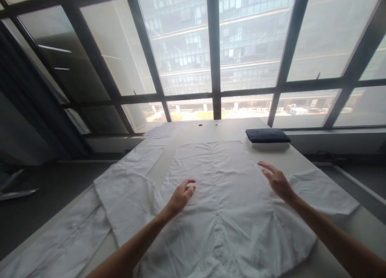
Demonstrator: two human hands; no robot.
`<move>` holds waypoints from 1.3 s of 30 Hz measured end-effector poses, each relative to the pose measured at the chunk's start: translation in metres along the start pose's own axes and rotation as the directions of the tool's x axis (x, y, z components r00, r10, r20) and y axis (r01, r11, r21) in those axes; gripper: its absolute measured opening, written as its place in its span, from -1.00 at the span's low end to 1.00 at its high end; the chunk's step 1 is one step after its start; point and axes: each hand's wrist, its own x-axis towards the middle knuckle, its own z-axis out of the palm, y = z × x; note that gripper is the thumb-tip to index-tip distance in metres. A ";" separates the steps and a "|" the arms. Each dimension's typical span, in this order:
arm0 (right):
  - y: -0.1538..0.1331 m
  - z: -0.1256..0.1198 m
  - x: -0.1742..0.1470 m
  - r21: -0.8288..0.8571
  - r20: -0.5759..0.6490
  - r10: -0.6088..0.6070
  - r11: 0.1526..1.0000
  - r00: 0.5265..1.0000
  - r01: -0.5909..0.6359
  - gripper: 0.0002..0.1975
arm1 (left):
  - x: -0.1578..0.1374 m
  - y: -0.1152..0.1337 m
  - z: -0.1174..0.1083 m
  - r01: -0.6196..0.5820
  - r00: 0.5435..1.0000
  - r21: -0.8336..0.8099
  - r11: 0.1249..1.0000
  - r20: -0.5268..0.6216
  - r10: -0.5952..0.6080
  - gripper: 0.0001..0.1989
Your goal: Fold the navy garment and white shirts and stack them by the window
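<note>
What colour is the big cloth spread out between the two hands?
The cloth is white; the head view shows it best.

A wall of tall glass windowpanes [253, 40] in a thick, dark metal frame [214, 56] spans the far side, flooding the room with hazy daylight and showing a pale, many-windowed building [187, 40] outside. Bright, thin strips of light [54, 48] show on the left glass, beside a long, dark blue-grey fabric curtain [37, 99]. Below, a smooth white surface [229, 132] reaches towards the glass, with dark grey floor [60, 189] on its left.
</note>
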 end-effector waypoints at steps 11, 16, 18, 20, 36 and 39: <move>0.016 0.061 -0.072 -0.629 0.428 -0.149 0.659 0.891 0.412 -0.51 | -0.028 -0.031 -0.018 -0.298 0.953 0.899 0.322 0.258 0.161 -0.39; 0.024 0.070 -0.069 -0.851 0.443 0.115 0.367 0.889 0.376 -0.37 | -0.018 -0.043 -0.024 -0.296 0.953 0.934 0.202 0.272 0.137 -0.35; 0.027 0.071 -0.064 -0.861 0.449 0.130 0.326 0.884 0.390 -0.37 | -0.012 -0.044 -0.024 -0.298 0.951 0.934 0.198 0.274 0.140 -0.36; 0.030 0.074 -0.053 -0.866 0.448 0.124 0.305 0.885 0.396 -0.37 | -0.001 -0.042 -0.024 -0.293 0.953 0.934 0.203 0.268 0.140 -0.36; 0.037 0.097 -0.011 -0.813 0.421 -0.088 0.405 0.903 0.419 -0.52 | 0.051 -0.001 0.029 -0.348 0.936 0.887 0.302 0.314 0.158 -0.35; 0.031 0.097 -0.010 -0.793 0.383 -0.191 0.434 0.904 0.427 -0.54 | 0.061 0.009 0.074 -0.398 0.916 0.853 0.336 0.352 0.191 -0.38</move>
